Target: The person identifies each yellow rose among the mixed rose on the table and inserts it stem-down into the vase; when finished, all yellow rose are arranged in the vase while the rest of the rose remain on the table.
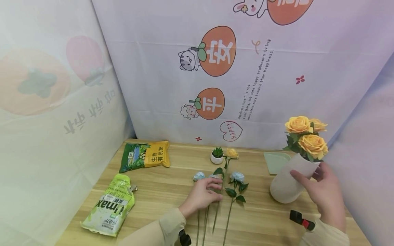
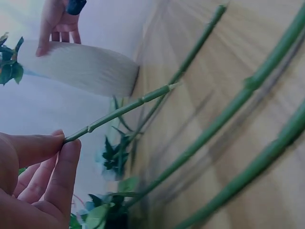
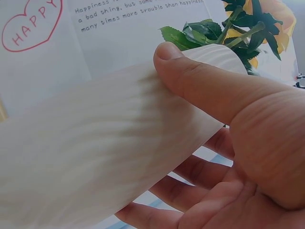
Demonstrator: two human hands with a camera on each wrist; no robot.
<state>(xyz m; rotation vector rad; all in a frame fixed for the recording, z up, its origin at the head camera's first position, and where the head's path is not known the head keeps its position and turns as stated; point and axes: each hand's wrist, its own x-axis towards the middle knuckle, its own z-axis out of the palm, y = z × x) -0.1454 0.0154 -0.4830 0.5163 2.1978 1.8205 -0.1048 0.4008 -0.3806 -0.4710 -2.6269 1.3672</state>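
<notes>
My left hand (image 1: 205,193) pinches the green stem (image 2: 119,110) of a yellow rose (image 1: 232,153) between thumb and fingertips. Its cut end points away from the hand in the left wrist view. Blue flowers lie around this hand: one (image 1: 237,177) to its right, another (image 1: 198,176) just beyond it, partly overlapped by a further pale bloom. My right hand (image 1: 323,193) grips a white ribbed vase (image 1: 287,182) near its neck, thumb (image 3: 190,78) on the near side and fingers behind. The vase leans to the right, and several yellow roses (image 1: 312,146) stand in its mouth.
A small potted succulent (image 1: 217,156) is at the back middle. Behind the vase lies a pale green tray (image 1: 274,160). On the left are a green-and-yellow fertilizer bag (image 1: 146,156) and a clipped lime bag (image 1: 109,208). Printed cloth walls (image 1: 154,85) surround the wooden table (image 1: 160,198).
</notes>
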